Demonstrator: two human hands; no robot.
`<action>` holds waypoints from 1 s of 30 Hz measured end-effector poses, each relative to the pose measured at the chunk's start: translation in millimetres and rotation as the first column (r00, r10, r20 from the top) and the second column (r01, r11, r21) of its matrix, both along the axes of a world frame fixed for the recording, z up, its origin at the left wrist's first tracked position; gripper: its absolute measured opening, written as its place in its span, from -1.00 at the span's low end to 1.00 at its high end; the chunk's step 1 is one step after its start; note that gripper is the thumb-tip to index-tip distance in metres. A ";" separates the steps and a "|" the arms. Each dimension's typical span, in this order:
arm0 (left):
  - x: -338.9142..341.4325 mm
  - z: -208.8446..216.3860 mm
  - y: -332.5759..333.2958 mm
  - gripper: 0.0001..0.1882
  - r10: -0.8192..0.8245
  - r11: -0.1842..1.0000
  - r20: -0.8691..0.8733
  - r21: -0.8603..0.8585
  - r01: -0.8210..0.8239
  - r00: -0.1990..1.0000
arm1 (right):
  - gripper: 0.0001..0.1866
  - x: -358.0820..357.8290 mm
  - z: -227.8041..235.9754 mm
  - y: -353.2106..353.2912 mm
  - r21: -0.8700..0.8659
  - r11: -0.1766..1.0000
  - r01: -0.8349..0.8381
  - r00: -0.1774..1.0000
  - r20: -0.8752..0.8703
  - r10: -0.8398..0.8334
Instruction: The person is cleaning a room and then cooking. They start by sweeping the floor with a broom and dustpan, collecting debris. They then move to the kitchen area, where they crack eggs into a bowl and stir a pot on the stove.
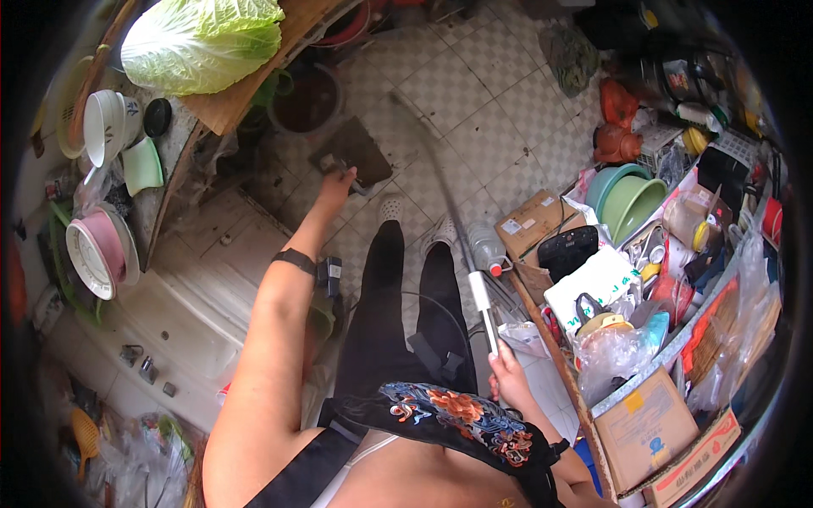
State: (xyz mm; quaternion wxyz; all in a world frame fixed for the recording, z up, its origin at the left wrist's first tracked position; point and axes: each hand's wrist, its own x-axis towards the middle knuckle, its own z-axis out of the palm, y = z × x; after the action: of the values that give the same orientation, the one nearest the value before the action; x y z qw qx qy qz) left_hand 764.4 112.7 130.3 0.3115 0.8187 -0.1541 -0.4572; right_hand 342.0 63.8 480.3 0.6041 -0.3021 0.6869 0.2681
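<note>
My left hand [337, 183] reaches forward and down, closed at the near edge of a dark, flat dustpan [360, 154] held low over the tiled floor. Its grip is partly hidden by the hand. At my right side, my right hand [508, 374] is wrapped round the lower end of a long pole [480, 292] with a white and metal grip. The pole's dark shaft slants forward and left over the floor. Its far end is blurred, so its kind does not show. My shoes [391, 208] stand just behind the dustpan.
Right of me, a crowded shelf holds green basins [633, 207], cardboard boxes [648, 427] and bags. A clear plastic bottle [486, 248] stands by its edge. At left are a white tub [182, 339], bowls [106, 127] and a cabbage [203, 46] on a wooden board. A bucket [305, 100] stands ahead.
</note>
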 end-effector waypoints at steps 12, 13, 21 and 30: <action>-5.2 8.6 15.1 -0.45 -0.390 0.914 0.119 0.172 0.368 0.913 | -0.61 24.9 -46.6 4.3 0.292 0.885 0.364 0.930 -0.060 -0.362; -7.1 12.6 12.3 -0.46 -0.372 0.921 0.120 0.171 0.350 0.921 | -0.56 27.8 -54.3 5.8 0.346 0.868 0.357 0.929 -0.033 -0.370; -5.3 16.0 36.7 -0.49 -0.126 0.990 0.117 -0.049 0.132 0.985 | -0.49 33.3 -29.3 0.8 0.399 0.875 0.274 0.927 0.133 -0.351; -29.8 21.5 70.3 -0.48 0.224 0.974 0.114 -0.014 -0.224 0.968 | -0.41 11.6 -67.3 -47.7 -0.551 0.532 -0.643 0.692 -0.121 0.712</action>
State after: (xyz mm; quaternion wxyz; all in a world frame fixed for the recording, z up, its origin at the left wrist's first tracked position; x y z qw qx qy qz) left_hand 734.7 182.9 151.7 0.3520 0.8557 -0.0785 -0.3712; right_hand 353.6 16.1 413.0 0.3769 -0.7208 0.5243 0.2519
